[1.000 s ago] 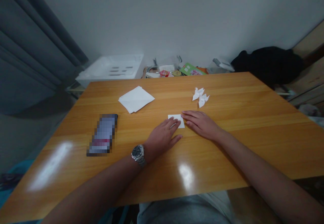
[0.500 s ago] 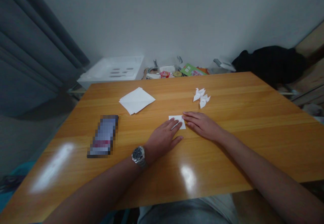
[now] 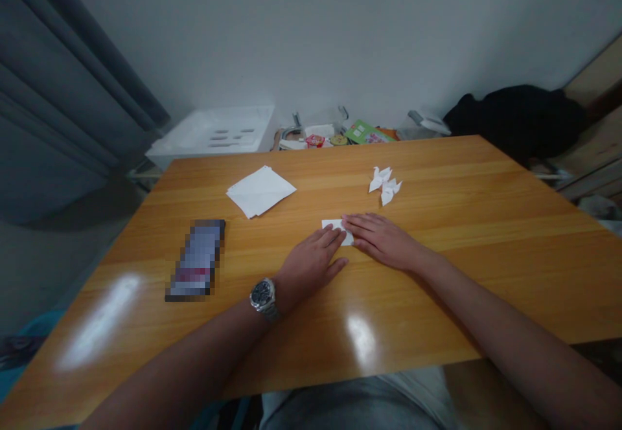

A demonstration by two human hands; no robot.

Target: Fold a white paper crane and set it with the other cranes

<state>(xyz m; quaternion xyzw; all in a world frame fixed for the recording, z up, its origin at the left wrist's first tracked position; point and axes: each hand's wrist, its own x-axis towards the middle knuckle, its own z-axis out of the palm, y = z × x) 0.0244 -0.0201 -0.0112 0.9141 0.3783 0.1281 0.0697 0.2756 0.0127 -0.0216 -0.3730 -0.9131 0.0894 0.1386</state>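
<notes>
A small white square of folded paper [image 3: 348,239] lies flat on the wooden table, partly covered by both hands. My left hand [image 3: 311,256], a metal watch [image 3: 263,294] on its wrist, rests palm down with its fingertips on the paper. From the other side, my right hand [image 3: 381,239] lies flat, its outstretched fingers over the paper's right part, close to the left fingertips. Both hands are open and grip nothing. Beyond the right hand, two small folded paper birds [image 3: 385,185] sit side by side.
Left of the far middle lies a stack of white paper sheets [image 3: 261,192]. A phone [image 3: 197,260], its screen blurred, rests at the left. Behind the table edge stand a white tray-like piece [image 3: 214,132], a green booklet [image 3: 365,133] and a dark cloth heap [image 3: 515,119].
My right hand has slid slightly left, so its fingers now cover more of the paper. My left hand stays on the paper, nearly unmoved. The whole view has shifted very slightly.
</notes>
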